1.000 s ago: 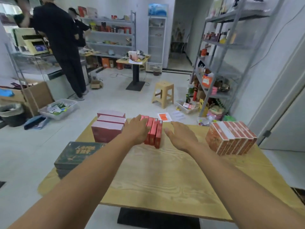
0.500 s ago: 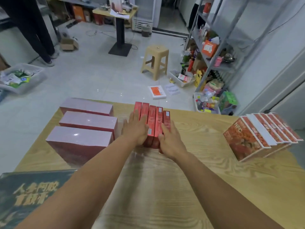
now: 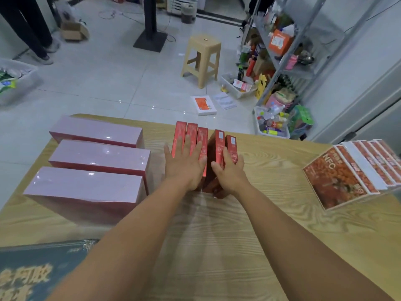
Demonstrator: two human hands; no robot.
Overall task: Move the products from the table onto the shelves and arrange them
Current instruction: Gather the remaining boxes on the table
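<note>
The 5 slim boxes [image 3: 200, 137] under the fingers are glossy red with fine pale print; the 2 beneath the right hand's fingers [image 3: 227, 157] each carry a small pale label. Left of the left hand's fingers [image 3: 186, 146] are 3 large boxes [image 3: 97, 157], pale pink on top and dark red on the sides. Right of the right fingers, the carton row [image 3: 358, 170] is mottled orange-red with white edges and white lettering. The table [image 3: 282, 161] is light wood with wavy grain.

Small shop — stocked metal shelves [image 3: 301, 71]

Head-worn view, steeply down, near the table [image 3: 271, 213]
</note>
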